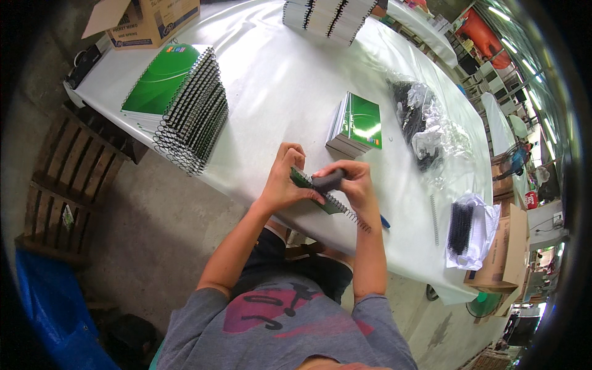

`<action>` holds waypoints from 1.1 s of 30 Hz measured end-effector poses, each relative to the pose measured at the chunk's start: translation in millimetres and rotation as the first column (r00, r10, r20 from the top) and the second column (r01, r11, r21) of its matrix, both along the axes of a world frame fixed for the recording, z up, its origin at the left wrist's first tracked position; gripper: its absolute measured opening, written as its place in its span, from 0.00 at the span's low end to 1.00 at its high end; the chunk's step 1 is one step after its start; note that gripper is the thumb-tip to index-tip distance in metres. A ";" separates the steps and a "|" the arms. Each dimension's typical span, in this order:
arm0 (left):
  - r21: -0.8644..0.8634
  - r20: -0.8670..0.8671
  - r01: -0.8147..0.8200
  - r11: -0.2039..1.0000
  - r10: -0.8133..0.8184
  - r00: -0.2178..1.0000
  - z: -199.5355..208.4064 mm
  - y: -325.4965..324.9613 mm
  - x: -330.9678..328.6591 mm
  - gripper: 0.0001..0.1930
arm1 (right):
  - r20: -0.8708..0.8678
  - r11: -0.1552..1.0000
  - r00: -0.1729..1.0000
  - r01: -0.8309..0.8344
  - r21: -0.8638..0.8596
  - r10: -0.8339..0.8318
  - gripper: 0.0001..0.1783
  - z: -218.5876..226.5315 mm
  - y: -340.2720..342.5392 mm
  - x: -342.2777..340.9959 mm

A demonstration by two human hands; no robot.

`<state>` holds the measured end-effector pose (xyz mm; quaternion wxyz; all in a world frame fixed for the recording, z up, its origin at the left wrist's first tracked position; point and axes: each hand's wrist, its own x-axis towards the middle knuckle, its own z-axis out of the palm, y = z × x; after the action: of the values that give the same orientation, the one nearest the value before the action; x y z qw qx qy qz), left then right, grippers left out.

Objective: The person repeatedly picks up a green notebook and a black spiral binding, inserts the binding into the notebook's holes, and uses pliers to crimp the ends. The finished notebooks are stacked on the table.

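Both hands grasp: left hand [287, 183] pinches green notepad [329, 206], right hand [356, 180] clasps dark tool [328, 181] at its coil [357, 221], which slants lower-right.

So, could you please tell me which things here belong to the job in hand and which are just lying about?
Likely in the job:
green notepad in left hand
spiral coil
dark object in right hand
stacked green pads
black coils

Apparently just lying about:
blue pen-like item
blue sheet

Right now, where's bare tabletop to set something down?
Widest: table between tall notebook stack and small green stack. Another: between that small stack and the blue pen. Crowded: around the held notebook; right side, with clear plastic and black coils.
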<state>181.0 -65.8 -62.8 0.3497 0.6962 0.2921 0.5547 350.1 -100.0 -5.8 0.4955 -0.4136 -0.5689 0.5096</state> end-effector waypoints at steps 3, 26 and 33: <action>0.002 0.010 0.013 1.000 -0.013 1.000 -6.1 2.2 -0.7 0.41 | 0.227 0.991 0.968 0.119 -0.063 -0.102 0.09 -20.9 15.2 12.7; -0.189 0.062 0.070 0.979 -0.059 0.996 -11.8 -4.4 0.8 0.43 | 0.369 0.982 0.915 0.186 -0.029 -0.162 0.13 -7.3 14.4 -6.6; -0.435 0.184 0.182 0.882 -0.110 0.977 -3.9 -11.4 -15.9 0.15 | 0.606 0.635 0.345 0.682 0.362 -0.717 0.16 -13.0 -51.8 95.3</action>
<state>165.0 -77.1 -66.7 0.5634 0.5717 0.3311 0.4961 445.4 -151.8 -18.8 0.4159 -0.7651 -0.4903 0.0357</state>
